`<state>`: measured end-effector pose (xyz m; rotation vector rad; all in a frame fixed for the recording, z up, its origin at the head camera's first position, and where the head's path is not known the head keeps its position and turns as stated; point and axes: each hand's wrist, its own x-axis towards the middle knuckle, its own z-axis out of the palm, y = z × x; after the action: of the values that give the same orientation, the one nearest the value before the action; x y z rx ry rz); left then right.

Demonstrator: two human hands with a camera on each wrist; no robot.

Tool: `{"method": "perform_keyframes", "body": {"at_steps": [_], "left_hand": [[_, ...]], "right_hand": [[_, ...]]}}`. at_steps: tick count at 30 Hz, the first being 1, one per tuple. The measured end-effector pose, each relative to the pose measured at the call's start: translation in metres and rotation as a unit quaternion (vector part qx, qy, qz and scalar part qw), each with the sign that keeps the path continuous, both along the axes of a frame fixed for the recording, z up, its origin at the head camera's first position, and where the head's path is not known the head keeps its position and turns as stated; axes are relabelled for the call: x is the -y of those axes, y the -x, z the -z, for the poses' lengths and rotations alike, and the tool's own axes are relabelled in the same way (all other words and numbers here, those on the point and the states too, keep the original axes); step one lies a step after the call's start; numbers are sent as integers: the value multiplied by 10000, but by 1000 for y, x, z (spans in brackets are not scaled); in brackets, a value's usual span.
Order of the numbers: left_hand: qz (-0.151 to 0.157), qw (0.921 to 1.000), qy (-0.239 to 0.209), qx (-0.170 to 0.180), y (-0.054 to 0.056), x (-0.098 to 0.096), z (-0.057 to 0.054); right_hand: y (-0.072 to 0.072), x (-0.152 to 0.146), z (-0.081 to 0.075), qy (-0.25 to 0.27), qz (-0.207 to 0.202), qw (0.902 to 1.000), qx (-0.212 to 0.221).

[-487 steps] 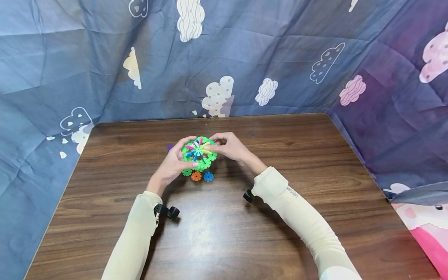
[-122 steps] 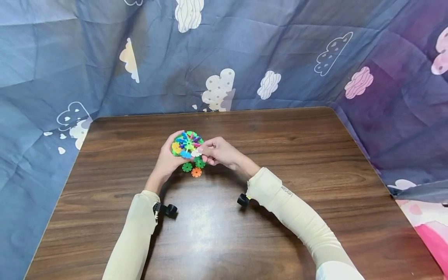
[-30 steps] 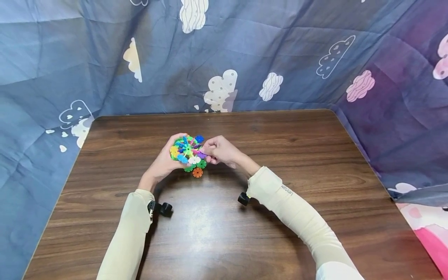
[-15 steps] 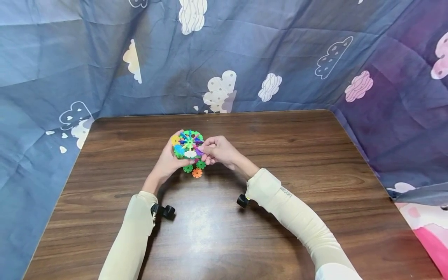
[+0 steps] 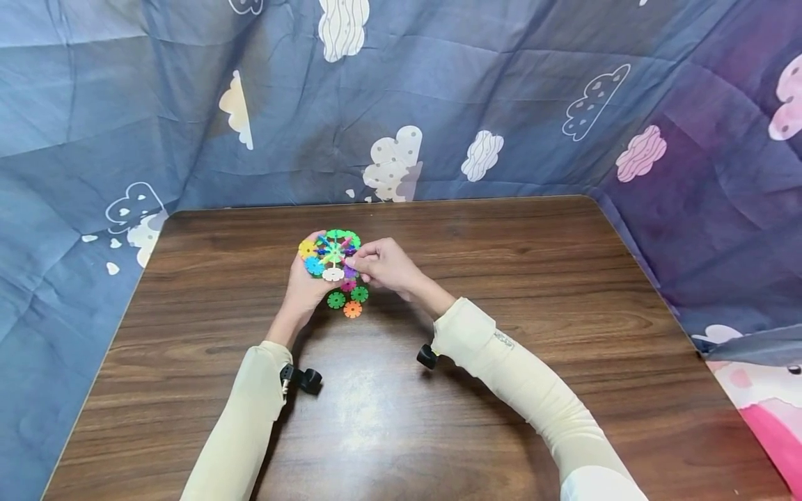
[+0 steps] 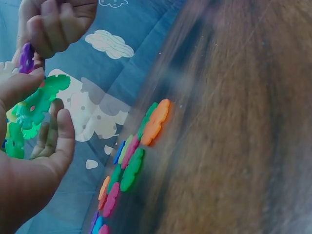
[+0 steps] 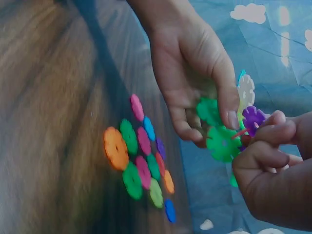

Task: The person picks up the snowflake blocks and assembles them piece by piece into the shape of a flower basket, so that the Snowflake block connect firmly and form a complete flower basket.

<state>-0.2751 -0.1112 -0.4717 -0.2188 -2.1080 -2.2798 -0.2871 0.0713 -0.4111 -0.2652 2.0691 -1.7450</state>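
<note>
Head view shows a wheel of notched plastic discs (image 5: 335, 252) raised above the tabletop (image 5: 514, 334), left of its middle and nearer its far edge. A left hand (image 5: 305, 284) grips the wheel from the left, thumb and fingers curled round the green rim. Close by, a right hand (image 5: 391, 268) pinches at a purple disc (image 7: 253, 120) on the wheel's right side, thumb and fingertips together (the exact contact is partly hidden). Around the wheel sit a yellow disc (image 5: 307, 250), a light blue disc (image 5: 314, 266) and a white disc (image 5: 333, 275), with coloured spokes running in to a pale green hub.

Below the hands, loose discs lie flat on the tabletop, well in from its left and right edges. An orange disc (image 5: 353, 309) is nearest the near edge; a green disc (image 5: 336, 300) and another green one come just behind, then a pink disc (image 5: 348, 285). More loose pieces in blue, red, purple and lime show in the right wrist view.

Both forearms wear cream sleeves (image 5: 244, 410); beyond the far edge hangs a blue cloth (image 5: 438, 76) printed with clouds.
</note>
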Motion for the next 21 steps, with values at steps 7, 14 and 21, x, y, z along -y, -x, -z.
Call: {"method": "perform_keyframes", "body": {"at_steps": [7, 14, 21], "left_hand": [[-279, 9984, -484, 37, -2, 1, 1], [-261, 9984, -495, 25, -3, 9, 0], [-319, 9966, -753, 102, -3, 26, 1]], "right_hand": [[1, 4, 4, 613, 135, 9971, 432], [6, -2, 6, 348, 204, 9986, 351], [13, -17, 23, -2446, -727, 9614, -1027]]}}
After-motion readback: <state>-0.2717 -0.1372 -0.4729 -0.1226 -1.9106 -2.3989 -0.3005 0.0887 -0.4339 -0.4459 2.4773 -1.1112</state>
